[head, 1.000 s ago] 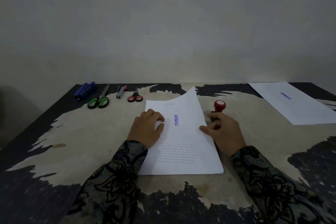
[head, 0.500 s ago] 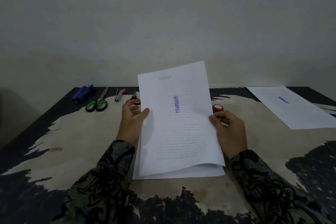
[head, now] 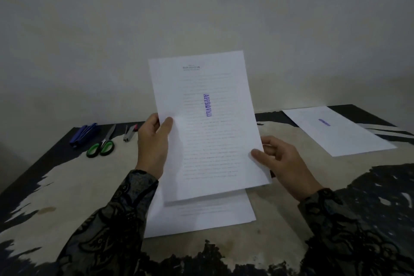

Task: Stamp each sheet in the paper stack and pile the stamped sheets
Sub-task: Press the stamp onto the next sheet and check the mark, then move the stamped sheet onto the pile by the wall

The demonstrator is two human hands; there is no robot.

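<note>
One stamped sheet (head: 208,123) is lifted above the paper stack (head: 201,217), one lies far right (head: 336,130). Left hand (head: 152,143) and right hand (head: 282,163) each pinch a side edge, thumbs in front.

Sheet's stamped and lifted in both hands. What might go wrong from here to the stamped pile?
1. The stamped sheet is held only at its edges by the left hand and right hand; it may bend or slip.
2. The purple stamp mark may be wet and could smear on the stamped pile.
3. The stamped pile lies far right near the table's edge; a careless drop could land crooked.
</note>
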